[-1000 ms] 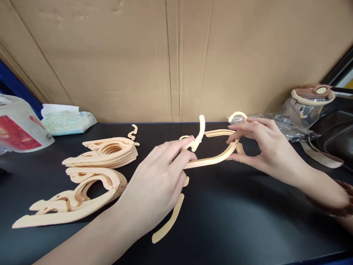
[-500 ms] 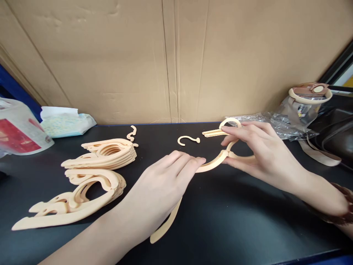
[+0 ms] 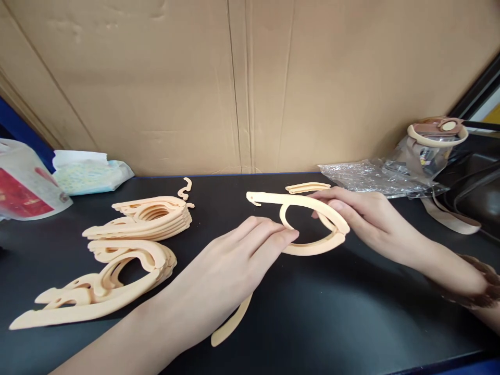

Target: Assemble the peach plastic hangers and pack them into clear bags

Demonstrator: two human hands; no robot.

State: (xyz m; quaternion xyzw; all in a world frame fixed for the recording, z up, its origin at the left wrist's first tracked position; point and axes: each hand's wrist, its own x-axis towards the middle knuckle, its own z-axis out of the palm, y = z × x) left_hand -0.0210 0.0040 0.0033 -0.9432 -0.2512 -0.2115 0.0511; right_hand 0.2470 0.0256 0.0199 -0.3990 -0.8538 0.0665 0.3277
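Observation:
A cream plastic foldable hanger (image 3: 312, 221) lies folded into a loop on the black table (image 3: 332, 312), its hook end pointing left. My left hand (image 3: 230, 265) rests flat beside it, fingertips touching the lower curve of the hanger. My right hand (image 3: 363, 219) lies over the loop's right side, fingers pressing on it. A loose curved arm piece (image 3: 230, 325) sticks out from under my left wrist. A short cream strip (image 3: 307, 187) lies just behind the hanger.
Two stacks of folded cream hangers (image 3: 144, 216) (image 3: 101, 284) sit at the left, with a small hook piece (image 3: 185, 188) behind them. A tissue pack (image 3: 88, 172) and a plastic bag (image 3: 23, 185) lie far left. Crinkled clear plastic (image 3: 367, 177) and a bottle (image 3: 433, 143) stand at the right, before a cardboard wall.
The hanger, held up a second ago, has been folded into a loop and laid flat. Both hands came down onto the table with it.

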